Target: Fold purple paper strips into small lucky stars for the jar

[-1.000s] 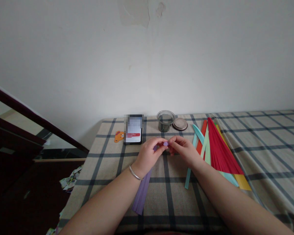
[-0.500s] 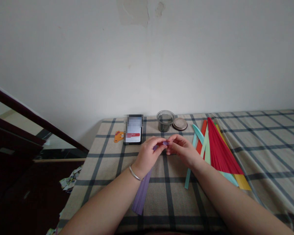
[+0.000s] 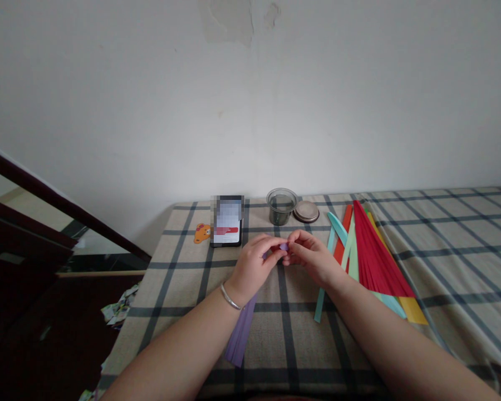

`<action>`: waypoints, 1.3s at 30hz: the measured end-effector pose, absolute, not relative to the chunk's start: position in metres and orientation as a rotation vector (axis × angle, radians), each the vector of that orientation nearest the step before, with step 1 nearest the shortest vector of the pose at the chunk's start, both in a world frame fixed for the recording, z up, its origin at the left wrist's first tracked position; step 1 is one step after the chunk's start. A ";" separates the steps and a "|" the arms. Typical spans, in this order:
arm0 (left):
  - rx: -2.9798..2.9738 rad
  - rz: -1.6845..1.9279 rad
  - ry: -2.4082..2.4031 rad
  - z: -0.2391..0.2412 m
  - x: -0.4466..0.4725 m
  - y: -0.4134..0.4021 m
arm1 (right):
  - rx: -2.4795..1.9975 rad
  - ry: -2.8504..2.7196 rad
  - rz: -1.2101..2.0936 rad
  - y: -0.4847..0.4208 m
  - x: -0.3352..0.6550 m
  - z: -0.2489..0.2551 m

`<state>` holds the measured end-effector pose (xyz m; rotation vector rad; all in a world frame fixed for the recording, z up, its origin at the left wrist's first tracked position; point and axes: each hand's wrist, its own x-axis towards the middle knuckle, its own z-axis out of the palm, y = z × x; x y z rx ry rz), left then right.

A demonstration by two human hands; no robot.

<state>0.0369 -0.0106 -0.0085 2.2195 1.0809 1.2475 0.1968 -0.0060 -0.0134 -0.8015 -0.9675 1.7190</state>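
Above the checked tablecloth, my left hand (image 3: 254, 259) and my right hand (image 3: 311, 256) meet fingertip to fingertip. Between them is a small purple paper strip (image 3: 283, 246), its end folded or bent; most of it is hidden by the fingers. Both hands pinch it, the left from one side and the right from the other. A silver bangle (image 3: 230, 296) circles the left wrist. Under the left forearm lies a bundle of purple paper strips (image 3: 242, 334), partly covered by the wrist.
Red paper strips (image 3: 378, 256) fan out at the right over yellow, green, blue and orange ones. Behind my hands stand a clear grey plastic cup (image 3: 281, 209) and a round lid (image 3: 307, 211). A phone (image 3: 229, 221) leans beside a bear-shaped cutout (image 3: 201, 234). The wall rises behind.
The purple strip between my fingertips has turned slightly and shows a little more. My hands have barely shifted; everything else stays in place.
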 end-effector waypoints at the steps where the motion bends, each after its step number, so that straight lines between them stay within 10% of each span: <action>1: 2.221 1.253 1.074 -0.008 0.037 -0.011 | -0.800 -0.968 1.716 -0.006 0.197 -0.014; 22: 2.237 1.282 1.145 -0.011 0.036 -0.010 | -1.004 -1.225 1.279 -0.008 0.196 -0.014; 39: 2.230 1.299 1.135 -0.010 0.037 -0.011 | -0.870 -0.944 1.633 -0.006 0.195 -0.011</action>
